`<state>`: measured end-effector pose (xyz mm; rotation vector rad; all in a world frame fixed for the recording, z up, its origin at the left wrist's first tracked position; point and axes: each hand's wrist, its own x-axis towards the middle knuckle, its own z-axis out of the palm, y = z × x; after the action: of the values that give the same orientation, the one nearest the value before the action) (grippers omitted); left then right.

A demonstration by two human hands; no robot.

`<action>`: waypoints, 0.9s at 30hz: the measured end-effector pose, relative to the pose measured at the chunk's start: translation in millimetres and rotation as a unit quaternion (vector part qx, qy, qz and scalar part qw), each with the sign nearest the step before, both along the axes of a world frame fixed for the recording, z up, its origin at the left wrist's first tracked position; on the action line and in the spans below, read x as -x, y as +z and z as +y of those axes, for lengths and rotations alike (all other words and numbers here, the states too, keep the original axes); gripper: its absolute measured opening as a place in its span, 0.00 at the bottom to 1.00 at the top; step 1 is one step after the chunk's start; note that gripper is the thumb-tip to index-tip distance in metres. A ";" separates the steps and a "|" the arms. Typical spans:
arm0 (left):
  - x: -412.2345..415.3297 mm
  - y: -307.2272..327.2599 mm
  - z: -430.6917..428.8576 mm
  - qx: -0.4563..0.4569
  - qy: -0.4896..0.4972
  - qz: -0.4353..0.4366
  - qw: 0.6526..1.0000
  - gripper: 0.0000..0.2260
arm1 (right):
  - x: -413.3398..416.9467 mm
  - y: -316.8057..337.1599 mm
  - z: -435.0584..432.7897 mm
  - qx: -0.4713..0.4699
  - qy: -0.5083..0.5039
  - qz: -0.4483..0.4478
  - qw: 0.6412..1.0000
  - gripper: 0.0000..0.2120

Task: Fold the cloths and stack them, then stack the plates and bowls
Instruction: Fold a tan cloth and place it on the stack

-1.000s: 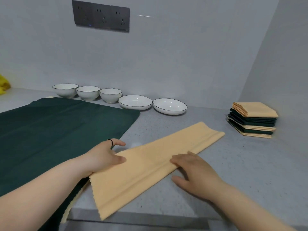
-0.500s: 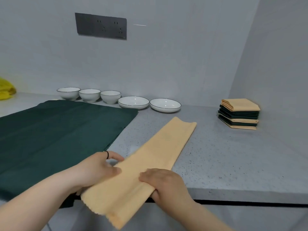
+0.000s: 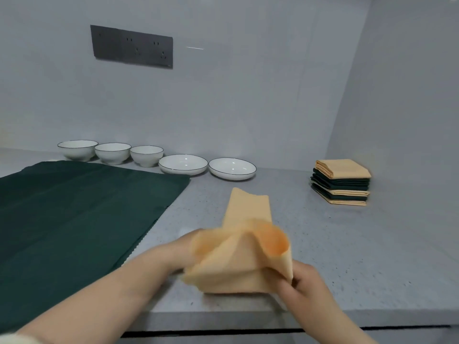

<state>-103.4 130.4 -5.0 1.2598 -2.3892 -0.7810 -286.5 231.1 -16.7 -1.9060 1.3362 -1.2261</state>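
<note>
— Since half a second ago the near end of the yellow cloth (image 3: 246, 264) has come up off the counter (image 3: 347, 256) and is doubling over toward its far end. Before, I saw it lying as one long flat strip.

— Where does it sit now?

— Lower middle of the frame. Its far end lies flat on the counter, pointing toward the plates (image 3: 183, 164). The near end is raised and bulges open in a loop, blurred by motion.

— And the hands?

— On my feed the right hand (image 3: 305, 281) has its fingers curled onto the cloth's lower right corner, pinching it. The left hand (image 3: 178, 254) is at the cloth's left side, but its fingers are hidden behind the fabric, so I cannot tell whether it grips.

— Around it?

— I see a green cloth (image 3: 74, 214) spread flat at the left, apart from the yellow one. Along the back wall, left to right, three white bowls (image 3: 113, 152) and the two white plates stand in a row, unstacked. At the right, near the corner, sits a stack of folded cloths (image 3: 341, 182) in yellow and green, a yellow one on top. A dark socket panel (image 3: 131, 47) hangs on the wall, upper left.
</note>
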 end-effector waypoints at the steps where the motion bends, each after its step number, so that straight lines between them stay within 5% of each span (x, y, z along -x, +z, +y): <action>1: 1.5 2.4 -2.1 -0.017 0.001 0.007 1.000 0.19 | 3.9 5.5 -4.3 -0.003 -0.023 -0.028 0.999 0.19; 10: -2.0 -21.5 -24.0 -0.124 -0.013 0.110 0.986 0.07 | 25.6 53.9 -78.8 -0.083 -0.133 -0.123 0.980 0.09; 15: 5.6 -36.8 -32.5 -0.072 0.048 0.137 0.987 0.28 | 31.5 54.7 -135.7 -0.174 -0.116 -0.157 0.965 0.08; 27: 10.4 -29.0 -35.9 0.004 0.183 0.109 0.977 0.19 | 19.9 21.3 -206.3 -0.315 -0.068 -0.160 0.933 0.06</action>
<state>-113.8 94.5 -34.0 1.4693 -1.9120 -0.7479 -306.4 24.8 4.7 -1.1320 1.4684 -0.9534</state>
